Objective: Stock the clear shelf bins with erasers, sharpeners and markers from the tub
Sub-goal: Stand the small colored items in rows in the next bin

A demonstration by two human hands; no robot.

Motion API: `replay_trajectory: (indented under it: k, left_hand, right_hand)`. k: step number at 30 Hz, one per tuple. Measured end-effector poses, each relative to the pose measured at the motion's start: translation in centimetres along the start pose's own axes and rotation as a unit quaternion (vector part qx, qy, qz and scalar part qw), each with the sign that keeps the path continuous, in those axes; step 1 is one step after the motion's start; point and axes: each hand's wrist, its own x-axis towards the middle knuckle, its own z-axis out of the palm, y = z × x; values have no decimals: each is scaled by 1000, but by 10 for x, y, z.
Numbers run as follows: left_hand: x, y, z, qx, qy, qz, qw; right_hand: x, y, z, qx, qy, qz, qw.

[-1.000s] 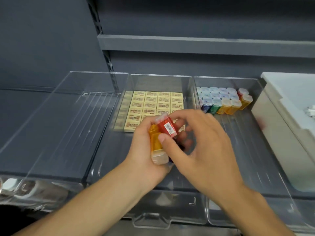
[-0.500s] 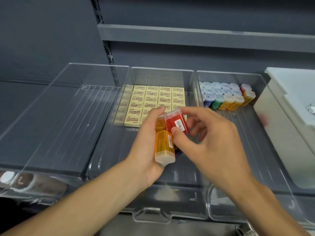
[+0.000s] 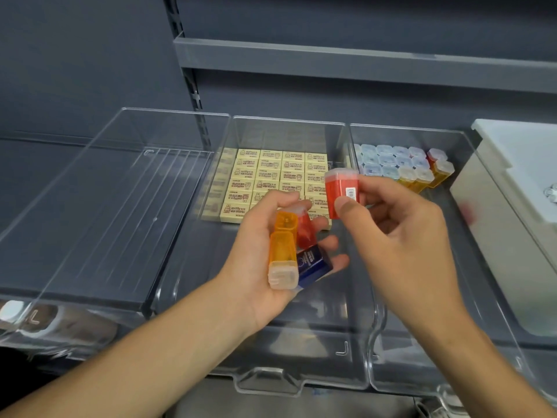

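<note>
My left hand [image 3: 256, 260] holds a bunch of sharpeners over the middle clear bin [image 3: 271, 333]: an orange one [image 3: 281, 257] in front, a blue one [image 3: 312, 263] and a red one [image 3: 304, 233] behind. My right hand [image 3: 401, 236] pinches a single red sharpener [image 3: 343, 191] with a clear cap, lifted up and to the right of that bunch. Rows of yellow erasers [image 3: 271, 179] fill the back of the middle bin. Capped sharpeners [image 3: 398, 164] stand in rows at the back of the right bin [image 3: 446, 342].
An empty clear bin [image 3: 99, 206] sits on the left. The white tub [image 3: 512, 212] stands at the right edge of the shelf. A grey shelf [image 3: 361, 61] runs overhead, with a slotted upright [image 3: 196, 95] behind the bins.
My right hand has pulled the red sharpener out of the bunch in my left hand and carried it up and to the right. My left hand stays over the middle bin.
</note>
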Motion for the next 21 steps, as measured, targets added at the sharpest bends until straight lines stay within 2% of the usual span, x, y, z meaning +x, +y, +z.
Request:
replay_trajectory:
  k: [4, 13, 18, 21]
  left_hand:
    - [1, -1, 4, -5, 15, -11, 1000]
    - [-7, 5, 1, -166, -11, -40, 985]
    - [-7, 10, -2, -151, -28, -30, 988]
    - [-6, 10, -4, -109, -9, -18, 994]
  right_hand:
    - [1, 1, 0, -27, 5, -4, 1000]
    - [0, 1, 2, -23, 2, 1, 1000]
    - [0, 1, 2, -24, 0, 1, 1000]
    - [0, 1, 3, -29, 2, -1, 1000]
